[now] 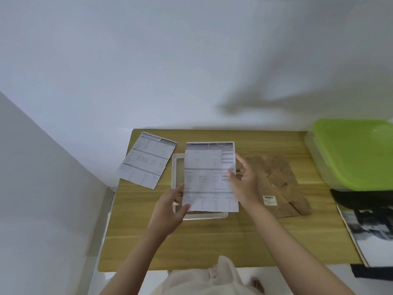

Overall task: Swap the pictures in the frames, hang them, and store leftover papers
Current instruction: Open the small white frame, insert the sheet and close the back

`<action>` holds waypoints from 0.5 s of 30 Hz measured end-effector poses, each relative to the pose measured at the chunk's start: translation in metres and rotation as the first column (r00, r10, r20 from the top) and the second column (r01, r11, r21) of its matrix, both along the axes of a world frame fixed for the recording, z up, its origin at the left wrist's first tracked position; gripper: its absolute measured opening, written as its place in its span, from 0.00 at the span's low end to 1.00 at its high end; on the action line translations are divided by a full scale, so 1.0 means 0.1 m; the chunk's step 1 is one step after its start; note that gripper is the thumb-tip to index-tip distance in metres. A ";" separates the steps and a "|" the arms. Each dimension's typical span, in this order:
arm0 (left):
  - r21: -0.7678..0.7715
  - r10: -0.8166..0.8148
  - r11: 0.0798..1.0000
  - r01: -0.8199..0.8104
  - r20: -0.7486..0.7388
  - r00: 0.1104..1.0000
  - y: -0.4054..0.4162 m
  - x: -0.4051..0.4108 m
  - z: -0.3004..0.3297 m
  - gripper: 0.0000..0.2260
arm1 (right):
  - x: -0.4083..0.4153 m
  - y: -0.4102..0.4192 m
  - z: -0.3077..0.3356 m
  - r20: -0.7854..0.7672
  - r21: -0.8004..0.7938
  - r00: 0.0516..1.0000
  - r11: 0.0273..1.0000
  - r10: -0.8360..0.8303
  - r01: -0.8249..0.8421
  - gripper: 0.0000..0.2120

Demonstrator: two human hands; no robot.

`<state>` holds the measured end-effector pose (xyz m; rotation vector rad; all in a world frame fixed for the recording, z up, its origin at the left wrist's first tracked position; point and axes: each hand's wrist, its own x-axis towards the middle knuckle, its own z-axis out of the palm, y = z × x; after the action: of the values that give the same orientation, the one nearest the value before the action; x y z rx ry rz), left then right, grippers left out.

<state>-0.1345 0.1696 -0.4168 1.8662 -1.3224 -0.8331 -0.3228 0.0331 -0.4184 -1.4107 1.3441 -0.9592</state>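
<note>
A white picture frame [176, 167] lies flat on the wooden table [212, 241]. Above it I hold printed sheets [209, 177] with grey table rows; a smaller sheet overlaps a larger one. My left hand [170, 211] pinches their lower left corner. My right hand [244, 184] grips their right edge, index finger raised. A second printed sheet headed "SPECIFICATION" [147, 159] lies to the left of the frame. A brown frame backing board [278, 186] with a barcode label lies to the right.
A clear storage box with a green lid [353, 154] stands at the table's right edge. A black-and-white picture [370, 228] lies at the right below it. White walls close off the back and left.
</note>
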 end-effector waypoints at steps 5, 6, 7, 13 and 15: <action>-0.028 -0.042 0.999 0.040 -0.076 0.996 -0.10 -0.50 0.07 0.27 | -0.55 0.01 -0.01 0.021 0.002 0.999 0.999 -0.043 0.043 0.25; -0.025 -0.063 0.998 0.061 -0.081 0.995 -0.11 -0.63 0.07 0.28 | -0.70 0.03 -0.02 0.023 0.000 0.999 0.999 -0.050 0.050 0.24; -0.018 -0.087 0.996 0.086 -0.087 0.992 -0.13 -0.77 0.07 0.28 | -0.85 0.04 -0.02 0.023 -0.007 0.998 0.998 -0.059 0.059 0.23; 0.023 -0.211 0.976 0.215 -0.121 0.970 -0.24 -1.92 0.00 0.28 | -2.07 0.16 -0.13 -0.021 0.008 0.984 0.984 -0.176 0.177 0.21; 0.036 -0.238 0.969 0.246 -0.151 0.960 -0.27 -2.38 -0.03 0.28 | -2.54 0.20 -0.14 -0.050 0.012 0.979 0.980 -0.196 0.197 0.20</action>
<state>-0.3721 0.1430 -0.4193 1.6687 -1.4660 -1.1196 -0.5767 0.0528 -0.4326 -1.3132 1.5469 -1.0443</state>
